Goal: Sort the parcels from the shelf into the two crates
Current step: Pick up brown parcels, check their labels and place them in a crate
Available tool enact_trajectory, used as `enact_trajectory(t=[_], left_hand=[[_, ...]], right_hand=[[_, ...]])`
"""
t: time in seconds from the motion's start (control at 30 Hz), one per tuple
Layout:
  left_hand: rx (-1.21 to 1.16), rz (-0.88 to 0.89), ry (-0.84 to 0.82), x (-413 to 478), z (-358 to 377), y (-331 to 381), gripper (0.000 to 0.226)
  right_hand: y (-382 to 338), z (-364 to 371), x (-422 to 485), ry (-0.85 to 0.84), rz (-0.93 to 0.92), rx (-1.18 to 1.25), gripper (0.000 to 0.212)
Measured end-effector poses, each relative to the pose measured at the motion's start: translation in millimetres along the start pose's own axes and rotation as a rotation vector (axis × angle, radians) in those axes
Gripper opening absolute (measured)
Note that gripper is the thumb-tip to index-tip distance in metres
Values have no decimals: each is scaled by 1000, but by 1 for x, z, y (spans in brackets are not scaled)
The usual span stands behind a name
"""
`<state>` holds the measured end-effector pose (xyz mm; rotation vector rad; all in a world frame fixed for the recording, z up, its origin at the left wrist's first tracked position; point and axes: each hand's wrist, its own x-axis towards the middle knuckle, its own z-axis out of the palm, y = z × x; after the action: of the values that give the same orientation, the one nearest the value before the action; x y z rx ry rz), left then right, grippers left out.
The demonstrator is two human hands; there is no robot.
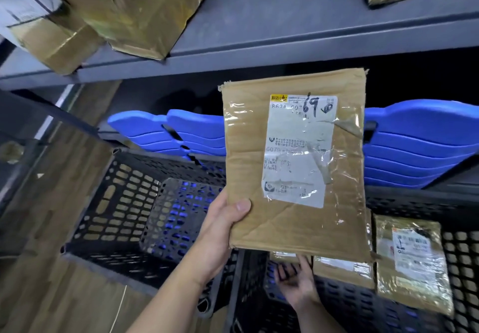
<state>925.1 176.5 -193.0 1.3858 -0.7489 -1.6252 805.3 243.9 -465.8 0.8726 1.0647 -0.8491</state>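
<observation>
Cardboard parcel (295, 166) in left hand (223, 229); two black crates (124, 203); right hand (295, 281) low

left crate (124, 203) open, right crate (464, 255) holds parcels (412, 260)

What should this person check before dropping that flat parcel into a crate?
1. Grip: left hand pinches the flat parcel at its lower corner: ok.
2. Label faces the camera, handwritten mark readable: ok.
3. Left crate has room: ok.
4. Right crate already holds parcels: ok, tighter.
5. Right hand reaches into it, in the drop path: not ok.
6. Correct crate: cannot tell.
</observation>
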Motion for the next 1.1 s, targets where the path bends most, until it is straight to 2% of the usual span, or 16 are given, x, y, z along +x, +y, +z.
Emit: enact_trajectory(t=[0.07, 0.1, 0.2, 0.27, 0.37, 0.47, 0.63, 0.77, 0.93, 1.03, 1.1], left_hand=[[-6, -1, -6, 1, 3, -1, 105], [-10, 4, -9, 1, 4, -1, 104], [6, 10, -23, 3, 3, 3, 101], [28, 20, -21, 6, 1, 7, 91], [46, 34, -19, 11, 0, 15, 83], [47, 49, -53, 13, 1, 24, 85], [55, 60, -120, 10, 2, 33, 114], [38, 63, -149, 10, 10, 33, 113], [47, 72, -174, 16, 21, 30, 112], [54, 62, -186, 17, 26, 28, 110], [53, 55, -190, 18, 29, 27, 111]], right_hand=[[0, 2, -4, 2, -21, -37, 13], [2, 3, -7, 6, -21, -66, 17], [5, 3, -19, -23, -8, -178, 45], [5, 3, -27, -46, -8, -200, 59], [4, 6, -44, -48, -46, -277, 45], [3, -1, -64, -28, -5, -427, 33], [-30, -33, -95, 10, 37, -741, 62], [-59, -57, -110, 15, 44, -968, 101], [-75, -53, -138, -16, -2, -1175, 120], [-94, -49, -158, -68, -30, -1290, 104], [-116, -55, -172, -64, -84, -1313, 102]])
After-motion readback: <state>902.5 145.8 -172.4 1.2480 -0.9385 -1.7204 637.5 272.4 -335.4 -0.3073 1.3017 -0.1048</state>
